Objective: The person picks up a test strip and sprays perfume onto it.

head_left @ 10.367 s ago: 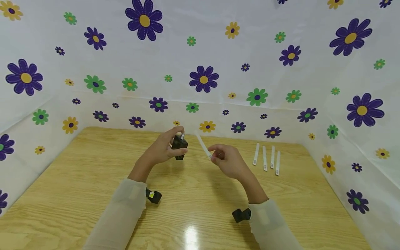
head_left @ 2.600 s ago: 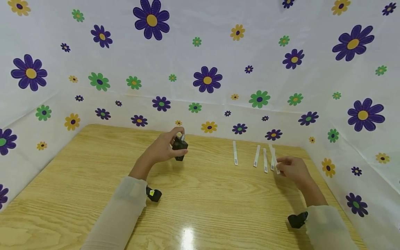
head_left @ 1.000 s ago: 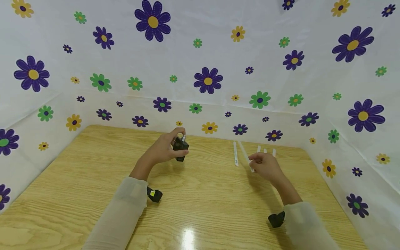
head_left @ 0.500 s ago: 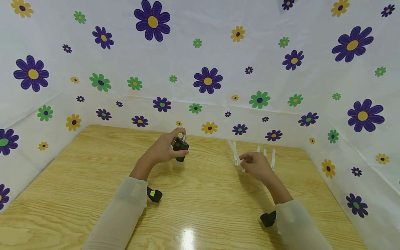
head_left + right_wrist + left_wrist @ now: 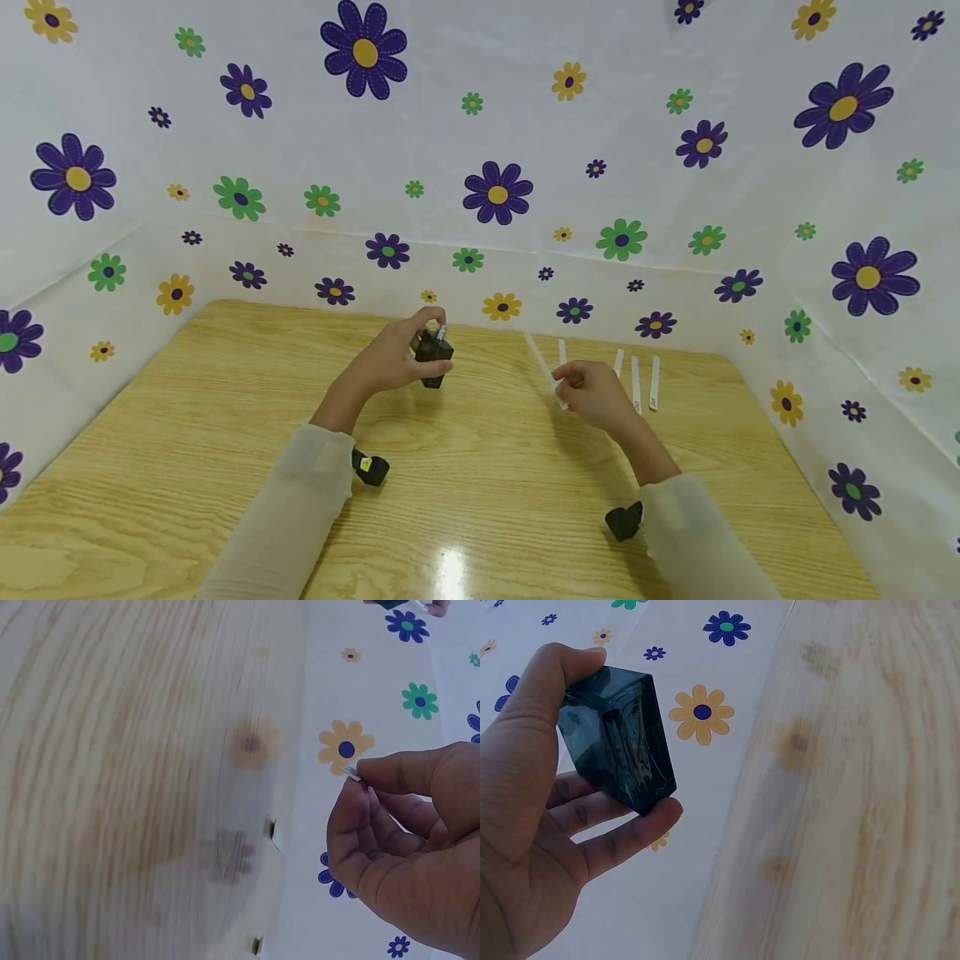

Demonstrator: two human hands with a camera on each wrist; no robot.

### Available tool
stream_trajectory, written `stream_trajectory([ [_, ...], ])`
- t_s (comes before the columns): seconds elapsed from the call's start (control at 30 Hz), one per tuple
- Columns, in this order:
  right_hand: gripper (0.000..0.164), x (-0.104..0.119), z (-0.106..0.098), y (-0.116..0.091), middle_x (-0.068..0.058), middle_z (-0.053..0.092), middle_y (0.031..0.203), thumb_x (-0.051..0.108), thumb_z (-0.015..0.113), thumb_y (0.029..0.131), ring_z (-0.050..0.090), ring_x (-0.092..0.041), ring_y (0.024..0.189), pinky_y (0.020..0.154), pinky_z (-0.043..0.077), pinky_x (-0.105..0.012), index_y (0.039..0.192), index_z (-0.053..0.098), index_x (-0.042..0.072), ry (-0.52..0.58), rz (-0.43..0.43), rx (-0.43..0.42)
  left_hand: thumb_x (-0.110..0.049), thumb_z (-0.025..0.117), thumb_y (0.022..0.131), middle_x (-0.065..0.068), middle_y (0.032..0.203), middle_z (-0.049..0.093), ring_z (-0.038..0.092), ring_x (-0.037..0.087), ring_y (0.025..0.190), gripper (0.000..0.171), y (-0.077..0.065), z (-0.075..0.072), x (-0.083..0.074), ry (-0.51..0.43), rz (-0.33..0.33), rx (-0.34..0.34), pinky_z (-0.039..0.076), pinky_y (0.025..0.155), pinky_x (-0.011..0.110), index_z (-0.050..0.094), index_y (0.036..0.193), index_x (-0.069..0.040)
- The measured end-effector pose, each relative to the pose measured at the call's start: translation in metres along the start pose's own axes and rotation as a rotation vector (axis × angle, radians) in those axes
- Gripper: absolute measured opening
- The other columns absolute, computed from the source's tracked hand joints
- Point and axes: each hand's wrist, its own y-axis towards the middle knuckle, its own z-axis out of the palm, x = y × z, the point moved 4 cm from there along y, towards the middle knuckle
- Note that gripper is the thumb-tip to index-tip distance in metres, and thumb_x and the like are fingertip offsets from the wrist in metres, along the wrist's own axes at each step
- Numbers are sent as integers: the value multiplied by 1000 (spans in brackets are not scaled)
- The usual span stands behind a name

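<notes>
My left hand (image 5: 386, 357) grips a dark glass perfume bottle (image 5: 432, 367) over the back of the table, its index finger by the silver spray nozzle (image 5: 441, 332). In the left wrist view the bottle (image 5: 619, 739) sits between thumb and fingers, tilted, its glass blue-green. To the right, my right hand (image 5: 598, 398) pinches a white paper test strip (image 5: 540, 357) by its near end; the strip slants up and left toward the bottle, apart from it. The right wrist view shows the strip's end (image 5: 350, 772) between thumb and fingertip.
One strip (image 5: 562, 350) lies partly hidden behind my right hand. Farther right lie three more, among them a middle strip (image 5: 636, 382) and a right strip (image 5: 655, 383). A flowered white sheet (image 5: 420, 150) rises around the wooden table (image 5: 450, 467).
My right hand took a strip from the right-hand row and has carried it left, past the lone strip. The strip held earliest now lies on the table. The left hand has barely moved.
</notes>
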Motion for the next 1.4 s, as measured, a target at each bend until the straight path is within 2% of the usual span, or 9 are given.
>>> stream_trajectory([
  [0.37, 21, 11, 12, 5, -15, 69, 98, 1, 61, 97, 67, -24, 84, 69, 54, -33, 116, 69, -6, -23, -26, 19, -41, 81, 87, 9, 108, 63, 59, 29, 86, 60, 1, -1, 1, 1, -7, 3, 53, 69, 39, 47, 132, -21],
  [0.63, 20, 20, 20, 8, -10, 70, 94, 1, 63, 96, 68, -25, 90, 70, 54, -34, 114, 70, -4, -58, -53, 24, -42, 81, 87, 8, 106, 64, 59, 28, 85, 55, 2, 0, 1, 15, 4, 8, 53, 69, 39, 46, 128, -32],
  [1.4, 19, 49, 38, 9, -8, 69, 93, 2, 63, 98, 67, -20, 86, 70, 55, -33, 116, 69, -1, -70, -85, 93, -43, 80, 88, 8, 106, 63, 59, 27, 85, 55, 3, 3, 0, 30, 8, 20, 53, 71, 39, 47, 129, -31],
])
